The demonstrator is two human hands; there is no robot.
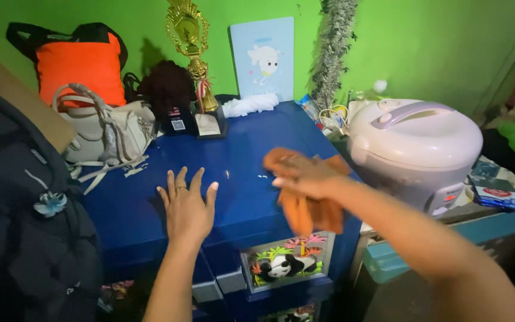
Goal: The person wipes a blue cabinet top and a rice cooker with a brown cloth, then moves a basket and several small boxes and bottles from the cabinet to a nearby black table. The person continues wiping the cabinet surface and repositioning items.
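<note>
Right grip [305, 176] presses orange cloth [311, 211] onto blue cabinet [245, 155].

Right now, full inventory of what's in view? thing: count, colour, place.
cabinet: 1, blue plastic, centre, panda picture on its drawer front
cloth: 1, orange, on the cabinet's right front edge, under the right hand
rice cooker: 1, white, right of the cabinet
trophy: 1, gold, back of the cabinet top
picture card: 1, light blue, leaning on the green wall
white handbag: 1, cream, cabinet's left side
orange bag: 1, orange and black, behind the handbag
tinsel garland: 1, silver-green, hanging on the wall
dark backpack: 1, black, far left
left hand: 1, flat on the cabinet top, fingers spread
right hand: 1, blurred, pressing the cloth
</note>
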